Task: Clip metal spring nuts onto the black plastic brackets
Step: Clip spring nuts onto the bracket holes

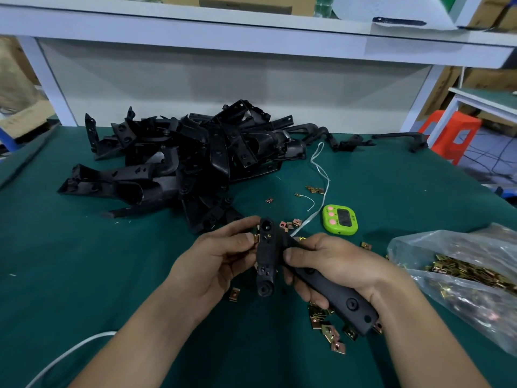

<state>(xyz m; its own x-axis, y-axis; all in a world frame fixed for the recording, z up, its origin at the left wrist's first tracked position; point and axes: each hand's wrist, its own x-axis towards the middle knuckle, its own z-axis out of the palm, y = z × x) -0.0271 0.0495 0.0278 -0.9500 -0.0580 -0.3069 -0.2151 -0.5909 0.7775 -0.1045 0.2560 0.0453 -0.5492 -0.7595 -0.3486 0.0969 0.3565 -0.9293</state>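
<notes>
Holding a black plastic bracket [268, 256] above the green table [84, 261], between both hands, near the front centre of the view.

- Right hand [333, 264] — wrapped around the bracket's long arm, thumb pressed on top near the bend, fingers curled beneath; arm's far end sticking out past the heel of the hand toward the lower right.
- Left hand [218, 259] — thumb and forefinger pinching a metal spring nut [255, 238] against the left edge of the bracket's upper short leg; remaining fingers loosely curled below.
- Bracket orientation — short leg roughly upright, round boss at top and at bottom, long arm slanting down to the right.
- Loose spring nuts [330, 329] — scattered on the table beneath and just beside the right hand; one single nut [234, 294] below the left hand; a few more [291, 224] just behind the bracket.
- Clear plastic bag [458, 281] — at the right edge, lying open, filled with brass-coloured nuts.
- Pile of black brackets [181, 161] — heaped at the back left of the table, well apart from the hands.
- Green timer [340, 219] — flat on the table, behind the right hand, near a white string [319, 175].
- White cable [64, 357] — lower left corner.
- Orange stool [453, 133] — beyond the table's right edge.
</notes>
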